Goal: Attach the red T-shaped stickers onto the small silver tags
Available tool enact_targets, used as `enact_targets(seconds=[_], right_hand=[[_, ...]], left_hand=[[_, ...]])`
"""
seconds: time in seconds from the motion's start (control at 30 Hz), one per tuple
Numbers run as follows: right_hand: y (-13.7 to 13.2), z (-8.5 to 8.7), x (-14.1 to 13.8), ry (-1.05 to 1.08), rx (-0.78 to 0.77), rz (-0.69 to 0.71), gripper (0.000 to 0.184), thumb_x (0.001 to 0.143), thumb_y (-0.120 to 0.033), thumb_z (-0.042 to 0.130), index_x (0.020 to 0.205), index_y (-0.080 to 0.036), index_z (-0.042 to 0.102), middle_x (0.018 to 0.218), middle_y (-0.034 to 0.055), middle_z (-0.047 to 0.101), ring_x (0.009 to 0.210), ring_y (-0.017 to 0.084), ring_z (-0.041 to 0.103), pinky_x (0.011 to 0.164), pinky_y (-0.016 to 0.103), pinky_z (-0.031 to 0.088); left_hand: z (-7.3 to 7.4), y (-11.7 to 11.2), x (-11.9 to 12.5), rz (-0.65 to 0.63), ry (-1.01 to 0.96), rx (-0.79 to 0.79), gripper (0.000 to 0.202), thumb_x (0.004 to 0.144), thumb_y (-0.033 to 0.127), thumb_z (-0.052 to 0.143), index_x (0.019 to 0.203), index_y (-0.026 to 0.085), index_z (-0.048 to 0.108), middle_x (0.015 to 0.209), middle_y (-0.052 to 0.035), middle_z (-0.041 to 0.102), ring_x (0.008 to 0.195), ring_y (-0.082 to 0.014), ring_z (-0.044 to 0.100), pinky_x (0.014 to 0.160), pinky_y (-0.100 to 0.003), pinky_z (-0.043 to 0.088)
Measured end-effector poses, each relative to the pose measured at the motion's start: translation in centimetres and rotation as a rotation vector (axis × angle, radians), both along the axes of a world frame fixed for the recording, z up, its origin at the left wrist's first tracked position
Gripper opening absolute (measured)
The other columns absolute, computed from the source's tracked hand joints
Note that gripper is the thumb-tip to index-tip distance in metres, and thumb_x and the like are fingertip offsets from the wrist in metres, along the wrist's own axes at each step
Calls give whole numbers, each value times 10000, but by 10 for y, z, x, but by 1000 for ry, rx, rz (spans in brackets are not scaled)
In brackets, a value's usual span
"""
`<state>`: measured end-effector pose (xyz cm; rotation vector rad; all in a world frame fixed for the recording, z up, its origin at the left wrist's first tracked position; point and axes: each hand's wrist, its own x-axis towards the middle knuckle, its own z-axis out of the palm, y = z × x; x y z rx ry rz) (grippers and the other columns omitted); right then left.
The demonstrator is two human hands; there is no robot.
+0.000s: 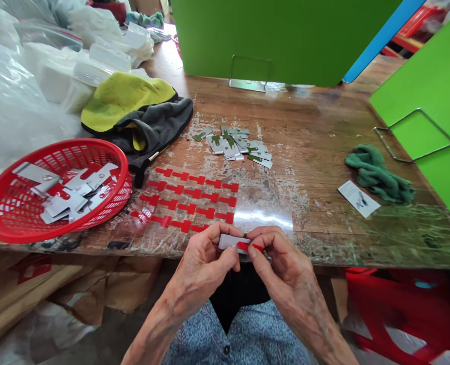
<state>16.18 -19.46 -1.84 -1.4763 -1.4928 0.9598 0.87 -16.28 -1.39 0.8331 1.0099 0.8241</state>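
Observation:
Between my hands, just over the table's front edge, is a small light-grey flat piece (228, 242) with a red T-shaped sticker (243, 246) on its face. My left hand (210, 253) pinches the grey piece at its left end. With thumb and forefinger, my right hand (280, 258) grips the red sticker at the piece's right end. A clear sheet (263, 218) lies on the table beyond my hands, with rows of red T-shaped stickers (192, 192) on it. Farther back is a loose pile of grey pieces with dark green marks (234, 144).
A red basket (124, 195) of grey and red pieces stands at the left. Behind it lie a yellow-grey cloth (134, 111) and plastic bags (15, 101). A green cloth (377, 172) and printed card (358, 198) lie right. Green boards (286, 40) rise at the back.

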Motion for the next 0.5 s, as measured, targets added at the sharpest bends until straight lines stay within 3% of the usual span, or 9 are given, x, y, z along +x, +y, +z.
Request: enact_targets(seconds=[0.5], right_hand=[[-1, 0, -1, 32, -18, 5, 131, 941, -208, 531, 817, -245, 549, 1005, 25, 593, 942, 186, 609, 835, 359, 478]], left_hand=[[0, -1, 1, 16, -27, -14, 167, 713, 216, 672, 869, 173, 632, 584, 50, 599, 546, -89, 518, 565, -225, 395]])
